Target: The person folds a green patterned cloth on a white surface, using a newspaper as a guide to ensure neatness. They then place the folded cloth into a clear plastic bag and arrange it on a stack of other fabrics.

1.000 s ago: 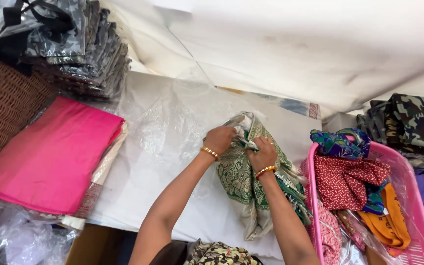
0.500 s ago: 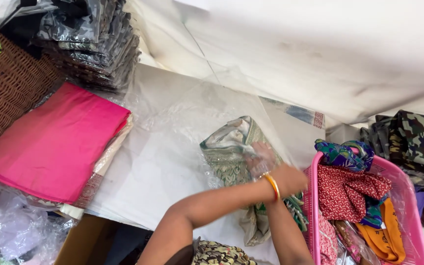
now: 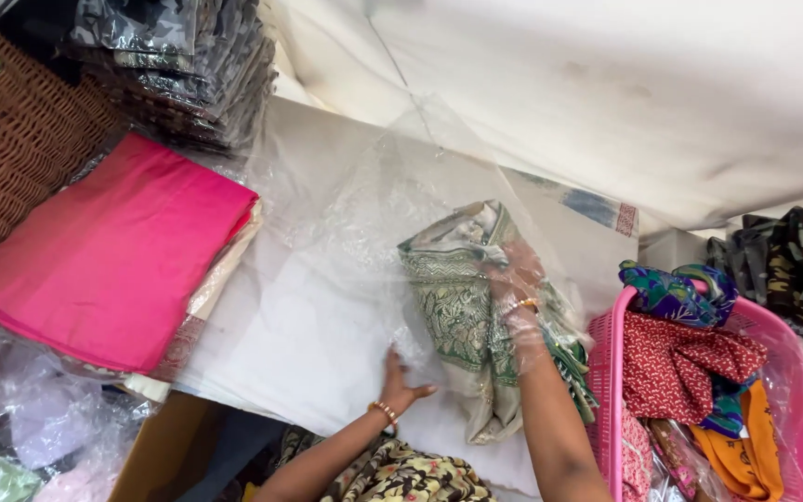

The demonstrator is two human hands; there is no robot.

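A folded green and cream patterned cloth [image 3: 457,316] lies on the white table [image 3: 290,353]. A clear plastic bag [image 3: 374,214] is drawn over the cloth and over my right hand [image 3: 513,284], which grips the cloth's right side inside the bag. An orange bangle shows on that wrist. My left hand [image 3: 403,379] lies flat with fingers spread at the bag's near edge, just left of the cloth, and presses on the plastic.
A pink folded fabric [image 3: 113,251] lies at the left on a cream stack. Bagged dark cloths [image 3: 178,65] are piled behind it, beside a wicker basket [image 3: 11,149]. A pink basket [image 3: 801,372] of colourful cloths stands at the right. Camouflage fabric [image 3: 801,260] lies beyond it.
Both hands were on the bare cloth. Now the clear bag covers the cloth and my right hand, and my left hand has dropped back to the bag's near edge.
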